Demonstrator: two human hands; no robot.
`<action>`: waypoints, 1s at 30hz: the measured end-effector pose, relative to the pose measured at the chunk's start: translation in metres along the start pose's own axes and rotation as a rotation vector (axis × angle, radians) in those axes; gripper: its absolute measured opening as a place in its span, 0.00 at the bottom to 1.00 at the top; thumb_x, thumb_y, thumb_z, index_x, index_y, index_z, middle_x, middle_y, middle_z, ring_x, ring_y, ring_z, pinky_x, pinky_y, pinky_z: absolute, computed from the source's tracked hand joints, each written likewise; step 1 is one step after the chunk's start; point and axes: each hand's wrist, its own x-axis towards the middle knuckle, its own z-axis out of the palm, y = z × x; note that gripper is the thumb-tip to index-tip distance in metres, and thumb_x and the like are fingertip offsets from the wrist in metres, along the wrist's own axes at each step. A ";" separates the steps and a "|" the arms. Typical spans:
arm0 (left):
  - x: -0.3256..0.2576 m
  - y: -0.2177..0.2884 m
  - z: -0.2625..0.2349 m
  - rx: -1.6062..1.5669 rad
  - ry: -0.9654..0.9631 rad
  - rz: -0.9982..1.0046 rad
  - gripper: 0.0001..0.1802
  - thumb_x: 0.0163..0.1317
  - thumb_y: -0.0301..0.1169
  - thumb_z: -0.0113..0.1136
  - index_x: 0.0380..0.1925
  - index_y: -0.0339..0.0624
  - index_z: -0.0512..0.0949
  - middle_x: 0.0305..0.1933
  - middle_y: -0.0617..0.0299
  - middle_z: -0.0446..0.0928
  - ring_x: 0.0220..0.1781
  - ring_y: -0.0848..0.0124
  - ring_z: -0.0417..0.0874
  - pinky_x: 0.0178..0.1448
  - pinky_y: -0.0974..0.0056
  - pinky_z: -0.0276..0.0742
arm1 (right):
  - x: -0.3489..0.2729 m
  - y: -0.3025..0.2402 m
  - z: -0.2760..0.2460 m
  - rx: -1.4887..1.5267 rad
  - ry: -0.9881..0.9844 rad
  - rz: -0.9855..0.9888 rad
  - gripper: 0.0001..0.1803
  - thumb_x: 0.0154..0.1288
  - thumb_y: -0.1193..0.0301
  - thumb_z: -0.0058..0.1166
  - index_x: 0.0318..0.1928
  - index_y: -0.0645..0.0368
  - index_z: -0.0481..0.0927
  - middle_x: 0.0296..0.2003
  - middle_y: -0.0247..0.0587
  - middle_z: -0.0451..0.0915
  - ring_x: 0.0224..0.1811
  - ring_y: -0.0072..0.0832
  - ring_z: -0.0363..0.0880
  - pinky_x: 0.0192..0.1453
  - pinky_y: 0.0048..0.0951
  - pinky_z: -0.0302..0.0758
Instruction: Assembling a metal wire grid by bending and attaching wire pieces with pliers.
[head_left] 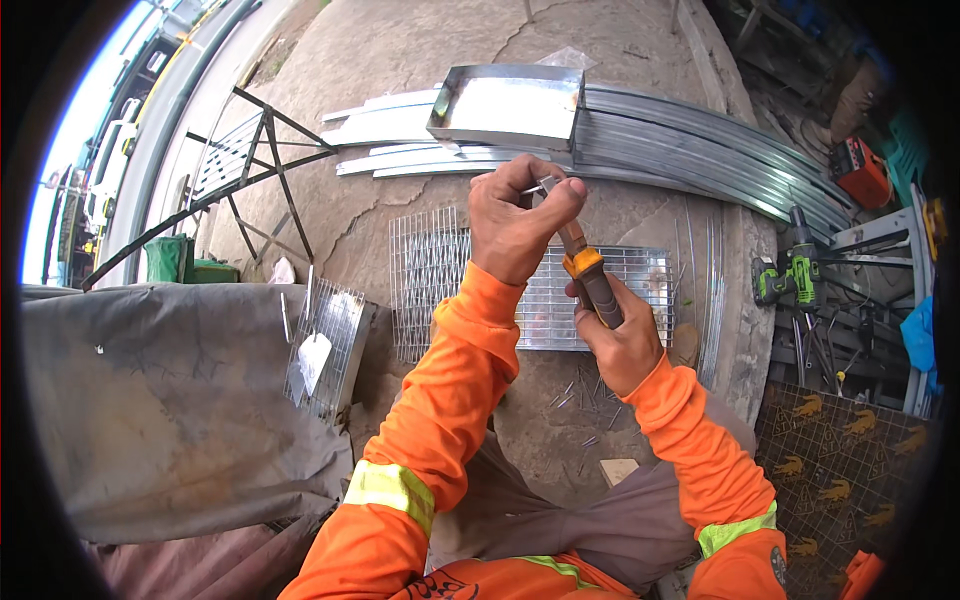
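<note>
My right hand (622, 335) is wrapped around the grey-and-yellow handle of a hand tool (590, 272). The tool's narrow brownish metal end points up toward my left hand (520, 222); its exact kind is unclear. Closed in a pinch, my left thumb and fingers hold a small thin metal piece (546, 187) at the tool's tip. Whether tip and piece touch is hard to tell. On the ground beneath my hands lies a welded wire grid (640, 262), with another grid (410, 250) beside it to the left.
A shallow sheet-metal tray (510, 105) rests on long metal strips (690, 140). Left are a black metal frame (270, 150), a grey cloth cover (180, 390) and a small grid (325, 335). A green drill (795, 270) stands right. Cut wire bits (590, 395) litter the ground.
</note>
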 end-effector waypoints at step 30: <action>0.005 -0.008 0.004 0.258 -0.257 -0.196 0.26 0.48 0.58 0.76 0.36 0.50 0.88 0.44 0.67 0.84 0.55 0.63 0.76 0.62 0.59 0.67 | -0.002 0.011 0.001 0.156 0.063 0.197 0.17 0.65 0.68 0.54 0.48 0.67 0.80 0.30 0.41 0.79 0.32 0.29 0.76 0.42 0.33 0.74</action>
